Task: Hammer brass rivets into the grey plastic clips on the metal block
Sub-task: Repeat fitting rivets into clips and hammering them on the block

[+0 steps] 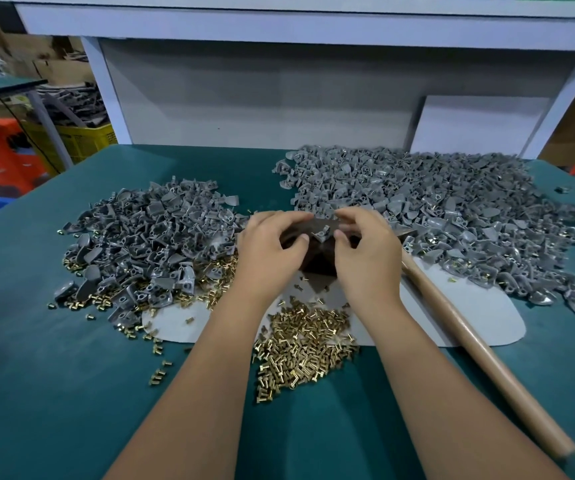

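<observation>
A dark metal block (317, 268) stands at the middle of the green table. On its top sits one grey plastic clip (321, 233). My right hand (365, 254) pinches this clip, thumb against its right side and fingers curled over it from behind. My left hand (270, 254) grips the block's left side, fingers curled over the top and thumb on the near face. Brass rivets (306, 344) lie in a heap just in front of the block, between my forearms. The hammer's wooden handle (480, 348) lies untouched at my right; its head is hidden behind my right hand.
A pile of grey clips (147, 237) with scattered rivets lies left of the block. A larger pile (435, 216) spreads to the back right. A white sheet (480, 317) lies under the block. A white shelf frame (279, 109) closes the back.
</observation>
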Action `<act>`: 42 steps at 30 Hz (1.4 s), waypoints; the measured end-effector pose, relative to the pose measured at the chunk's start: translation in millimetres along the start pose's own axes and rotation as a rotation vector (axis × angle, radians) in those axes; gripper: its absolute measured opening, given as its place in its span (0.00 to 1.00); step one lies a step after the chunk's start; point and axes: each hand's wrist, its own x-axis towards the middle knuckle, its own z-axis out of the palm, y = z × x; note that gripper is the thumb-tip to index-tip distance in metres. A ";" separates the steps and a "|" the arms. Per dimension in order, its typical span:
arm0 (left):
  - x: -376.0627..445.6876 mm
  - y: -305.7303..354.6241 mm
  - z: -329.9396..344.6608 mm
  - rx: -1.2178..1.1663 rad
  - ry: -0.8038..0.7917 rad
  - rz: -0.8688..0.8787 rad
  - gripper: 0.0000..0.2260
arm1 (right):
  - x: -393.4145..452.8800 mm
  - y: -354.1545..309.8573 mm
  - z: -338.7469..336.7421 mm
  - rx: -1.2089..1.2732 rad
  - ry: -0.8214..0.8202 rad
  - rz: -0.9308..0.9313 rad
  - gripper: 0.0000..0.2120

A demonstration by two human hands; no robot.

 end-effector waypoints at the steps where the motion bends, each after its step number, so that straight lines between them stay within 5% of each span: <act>1: -0.1 0.6 1.1 0.004 -0.006 0.003 0.15 | -0.9 0.0 -1.3 -0.036 0.024 -0.011 0.15; 8: 1.6 0.1 7.1 0.008 0.018 0.011 0.12 | -2.5 -3.6 2.0 -0.045 -0.165 -0.028 0.23; 11: 3.2 -2.9 6.8 -0.107 0.022 -0.046 0.11 | -2.7 -4.6 0.5 -0.077 -0.127 -0.076 0.23; 15: 6.1 -5.7 3.9 -0.195 0.114 -0.103 0.14 | -3.2 -15.7 -11.6 -0.343 -0.070 -0.467 0.12; 18: 8.3 -10.9 3.2 -0.199 0.087 -0.123 0.15 | -12.7 -34.5 -14.1 -0.527 -0.260 -0.640 0.07; 24: 12.7 -20.0 5.6 -0.112 -0.008 -0.096 0.17 | -18.4 -42.0 -10.0 -0.722 -0.640 -0.469 0.08; 31: 12.7 -20.4 6.4 -0.169 -0.126 -0.075 0.20 | -14.3 -36.7 -7.1 -0.618 -0.715 -0.336 0.04; 34: 12.1 -16.6 5.8 -0.266 -0.107 -0.144 0.19 | -15.0 -33.5 -7.6 -0.534 -0.668 -0.364 0.03; 37: 13.0 -17.6 5.0 -0.290 -0.090 -0.180 0.17 | -12.7 -25.4 -6.2 -0.407 -0.447 -0.389 0.02; 42: 8.2 -12.7 10.3 0.015 -0.030 -0.138 0.19 | -2.4 -7.9 -5.1 -0.212 -0.109 -0.222 0.03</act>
